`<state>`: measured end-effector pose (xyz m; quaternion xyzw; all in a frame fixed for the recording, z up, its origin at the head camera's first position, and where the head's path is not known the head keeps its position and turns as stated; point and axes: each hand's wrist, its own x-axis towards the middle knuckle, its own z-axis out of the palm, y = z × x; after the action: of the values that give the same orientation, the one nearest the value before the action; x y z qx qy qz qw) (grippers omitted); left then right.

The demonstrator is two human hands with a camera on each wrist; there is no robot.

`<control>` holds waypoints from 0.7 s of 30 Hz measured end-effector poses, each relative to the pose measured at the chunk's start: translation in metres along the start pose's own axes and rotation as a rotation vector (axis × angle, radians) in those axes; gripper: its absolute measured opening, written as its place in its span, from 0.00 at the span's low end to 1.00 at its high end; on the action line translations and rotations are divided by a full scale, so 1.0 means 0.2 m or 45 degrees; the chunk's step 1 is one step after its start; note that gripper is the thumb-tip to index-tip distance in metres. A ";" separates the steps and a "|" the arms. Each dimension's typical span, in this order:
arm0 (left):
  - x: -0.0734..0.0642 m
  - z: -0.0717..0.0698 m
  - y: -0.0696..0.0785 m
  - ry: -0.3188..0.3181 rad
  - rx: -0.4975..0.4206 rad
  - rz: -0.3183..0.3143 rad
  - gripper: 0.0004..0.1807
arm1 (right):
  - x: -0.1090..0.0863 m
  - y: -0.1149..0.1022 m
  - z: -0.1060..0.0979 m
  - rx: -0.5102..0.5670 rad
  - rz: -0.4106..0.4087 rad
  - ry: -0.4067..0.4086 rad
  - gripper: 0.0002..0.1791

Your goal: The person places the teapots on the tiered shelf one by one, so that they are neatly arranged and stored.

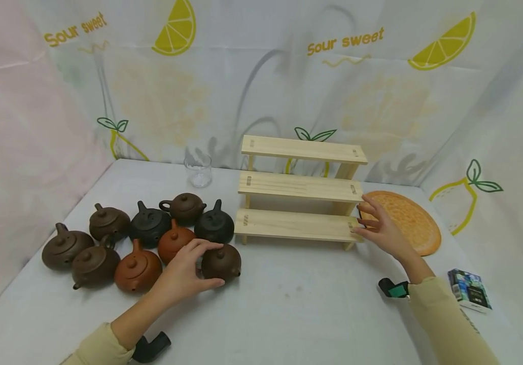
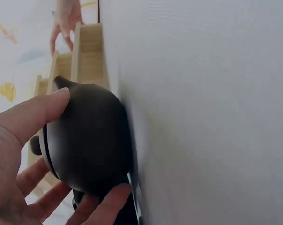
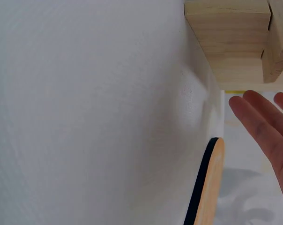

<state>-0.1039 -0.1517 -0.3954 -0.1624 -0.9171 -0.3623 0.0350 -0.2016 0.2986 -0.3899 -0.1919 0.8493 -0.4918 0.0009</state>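
Observation:
My left hand [image 1: 183, 271] grips a small dark brown teapot [image 1: 221, 263] at the front of a group of teapots, its thumb on one side and its fingers round the other. In the left wrist view, the thumb lies at the base of the teapot's spout [image 2: 63, 83] and the fingertips [image 2: 115, 194] curl about the body. The right hand [image 1: 382, 228] hovers with spread, relaxed fingers at the right end of a three-tier wooden shelf [image 1: 300, 224]. Nothing is in that hand in the right wrist view, where its fingers [image 3: 256, 119] extend beside the shelf.
Several brown, black and reddish teapots [image 1: 139, 271] crowd the table's left side. Behind them stands a clear glass [image 1: 199, 171]. A round bread-patterned board [image 1: 409, 223] lies right of the shelf, with a small colourful box [image 1: 469, 290] nearer the front. A printed cloth hangs behind.

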 end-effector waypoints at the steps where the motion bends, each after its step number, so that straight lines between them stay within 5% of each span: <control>1: 0.00 0.00 0.00 -0.017 0.014 0.002 0.36 | 0.00 0.00 0.00 -0.001 0.002 0.000 0.47; 7: 0.04 0.02 0.00 -0.072 0.032 0.028 0.38 | 0.01 0.01 0.01 0.006 0.074 -0.020 0.49; 21: 0.04 0.04 0.00 -0.004 -0.008 0.012 0.34 | 0.01 0.02 0.02 0.140 0.034 -0.039 0.50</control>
<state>-0.1117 -0.1446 -0.3997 -0.1675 -0.9152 -0.3649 0.0348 -0.2033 0.2965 -0.3941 -0.1878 0.8233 -0.5347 0.0310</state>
